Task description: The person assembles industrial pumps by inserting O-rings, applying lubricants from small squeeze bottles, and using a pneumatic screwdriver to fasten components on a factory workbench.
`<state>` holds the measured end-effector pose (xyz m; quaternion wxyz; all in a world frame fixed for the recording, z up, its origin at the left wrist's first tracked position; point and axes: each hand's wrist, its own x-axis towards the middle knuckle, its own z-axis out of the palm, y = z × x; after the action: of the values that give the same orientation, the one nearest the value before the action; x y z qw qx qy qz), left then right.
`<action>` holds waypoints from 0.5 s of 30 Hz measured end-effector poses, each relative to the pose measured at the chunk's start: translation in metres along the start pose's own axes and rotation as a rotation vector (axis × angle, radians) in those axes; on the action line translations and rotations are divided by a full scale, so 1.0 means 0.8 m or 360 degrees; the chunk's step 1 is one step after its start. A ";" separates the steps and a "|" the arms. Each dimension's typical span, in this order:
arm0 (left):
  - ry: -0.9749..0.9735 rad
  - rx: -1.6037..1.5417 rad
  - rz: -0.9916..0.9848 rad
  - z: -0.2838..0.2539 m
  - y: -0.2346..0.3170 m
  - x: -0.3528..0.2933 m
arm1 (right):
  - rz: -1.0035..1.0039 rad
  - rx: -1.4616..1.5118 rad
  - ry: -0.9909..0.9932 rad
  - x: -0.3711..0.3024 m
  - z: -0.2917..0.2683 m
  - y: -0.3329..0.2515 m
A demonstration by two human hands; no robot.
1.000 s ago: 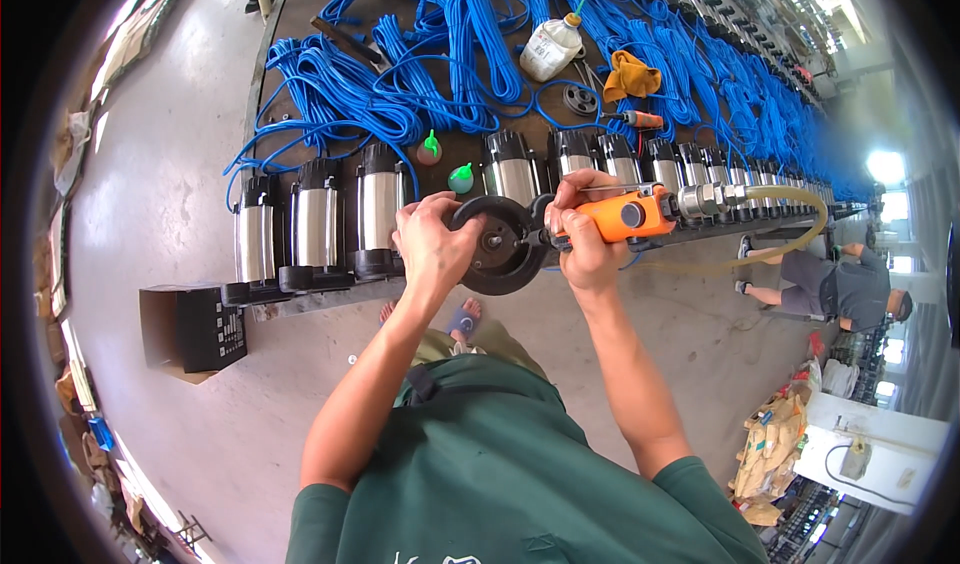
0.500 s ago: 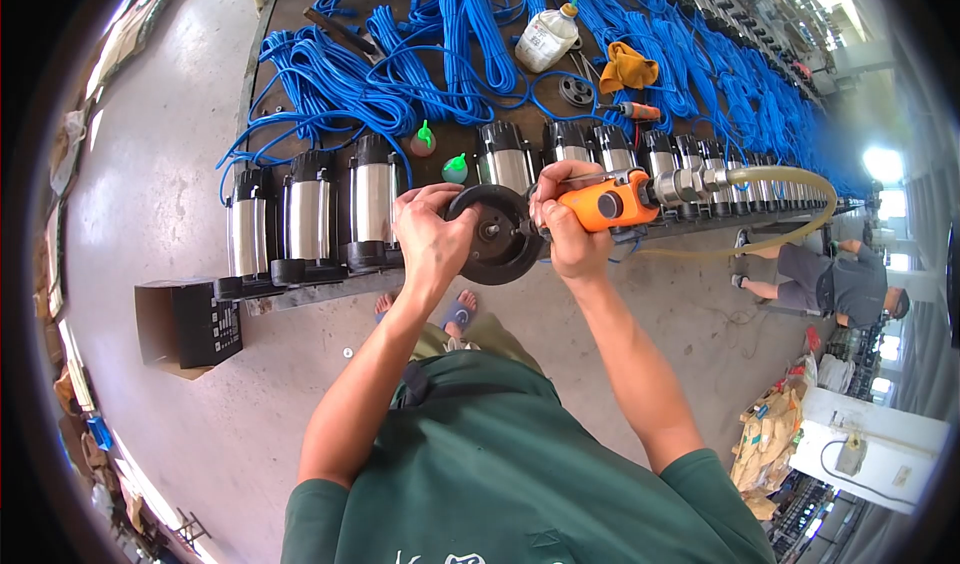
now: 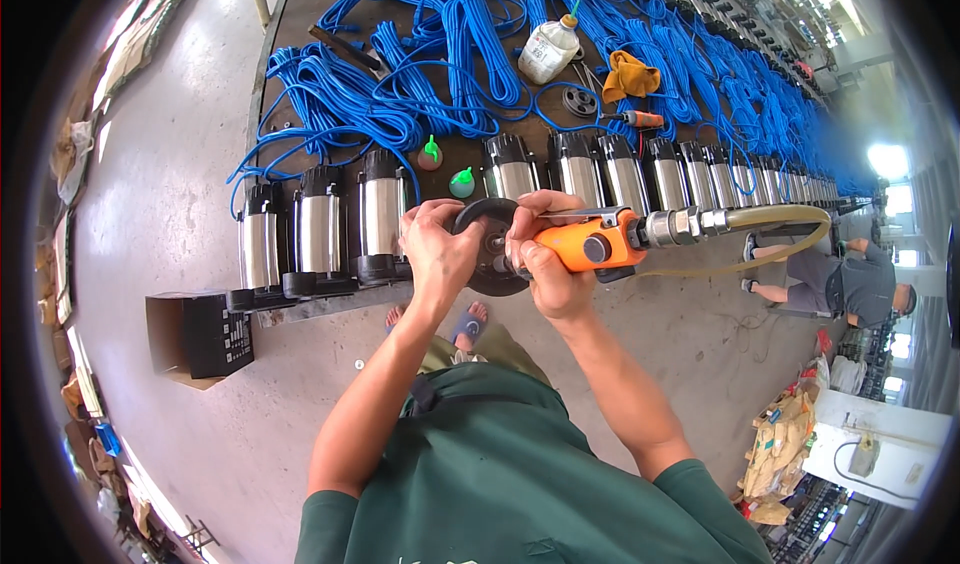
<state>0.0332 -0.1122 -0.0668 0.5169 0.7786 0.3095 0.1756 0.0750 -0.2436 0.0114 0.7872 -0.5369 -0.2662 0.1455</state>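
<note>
My left hand (image 3: 440, 251) is closed on the rim of a round black dished part (image 3: 493, 283), held up in front of the bench edge. The part is tilted, with a small metal fitting near its middle. My right hand (image 3: 553, 267) is wrapped round the front of an orange air-powered driver (image 3: 598, 244). The driver's nose points left into the part; my fingers hide where its tip meets it. A metal coupling (image 3: 680, 227) joins the driver's rear to a yellowish hose (image 3: 790, 212).
Steel-and-black cylindrical pumps (image 3: 380, 209) line the bench's near edge. Behind them lie coiled blue cables (image 3: 345, 99), a white bottle (image 3: 549, 52), a yellow cloth (image 3: 630, 76) and two green-topped small bottles (image 3: 462, 183). An open box (image 3: 205, 336) stands on the floor; another person (image 3: 850, 282) is at right.
My right hand has brought the driver left, its nose now over the black part. The part has tilted, showing less of its inner face. The view has shifted slightly.
</note>
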 end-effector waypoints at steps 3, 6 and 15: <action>0.0029 0.0068 0.0023 -0.001 0.011 -0.003 | 0.0002 -0.0006 0.0012 0.000 0.000 0.004; 0.0057 0.0092 0.0018 0.000 0.005 -0.004 | 0.0005 -0.0014 -0.0035 0.000 -0.001 0.007; 0.0079 -0.0003 0.0011 0.001 -0.008 -0.011 | -0.0088 -0.0189 -0.0191 -0.006 0.006 0.018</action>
<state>0.0253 -0.1172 -0.0727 0.5093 0.7745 0.3193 0.1970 0.0691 -0.2370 -0.0018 0.7403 -0.5654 -0.3358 0.1396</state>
